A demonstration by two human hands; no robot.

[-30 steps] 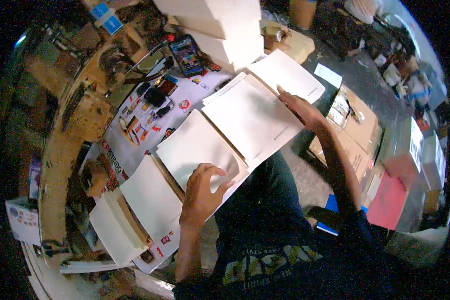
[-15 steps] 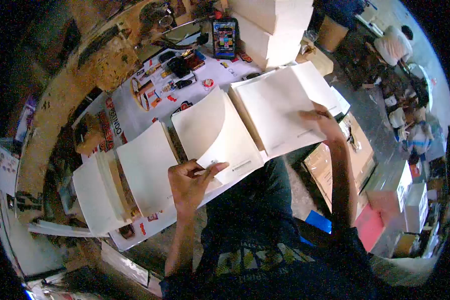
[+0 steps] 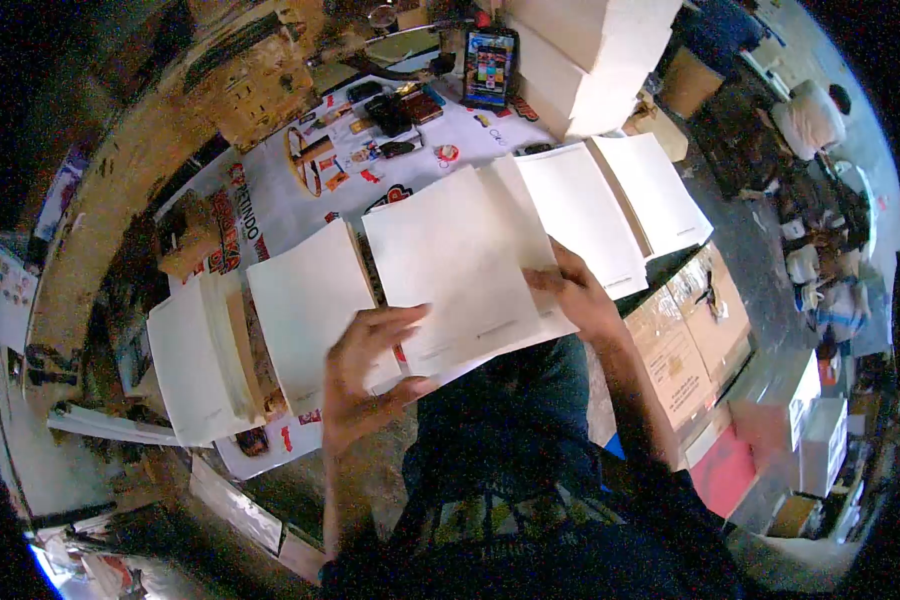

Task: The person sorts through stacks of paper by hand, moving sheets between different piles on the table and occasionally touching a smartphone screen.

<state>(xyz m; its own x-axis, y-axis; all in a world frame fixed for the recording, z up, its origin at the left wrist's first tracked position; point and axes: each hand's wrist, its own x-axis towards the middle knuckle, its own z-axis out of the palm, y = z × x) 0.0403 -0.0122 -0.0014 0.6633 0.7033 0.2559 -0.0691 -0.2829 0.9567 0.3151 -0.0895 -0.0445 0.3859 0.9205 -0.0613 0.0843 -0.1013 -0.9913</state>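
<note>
Several stacks of cream paper lie in a row across the table. My left hand (image 3: 375,370) is at the lower left corner of the middle stack (image 3: 450,260), thumb and fingers spread apart. At that stack's right edge is my right hand (image 3: 575,295), its fingers bent over the sheets and the thumb hidden; whether it grips them is unclear. To the right are another stack (image 3: 580,215) and a far-right one (image 3: 660,190). Two more stacks, one nearer (image 3: 310,300) and one at the far left (image 3: 195,365), stand left of my left hand.
A phone (image 3: 489,68) stands upright at the back beside a tall cream paper pile (image 3: 590,60). Dark small items (image 3: 388,115) lie on the printed table cover (image 3: 280,210). A cardboard box (image 3: 685,340) is on the floor at the right.
My right hand has moved left from the right-hand stack to the middle stack's edge. My left hand has let go of the lifted sheet corner and opened. The view has shifted slightly.
</note>
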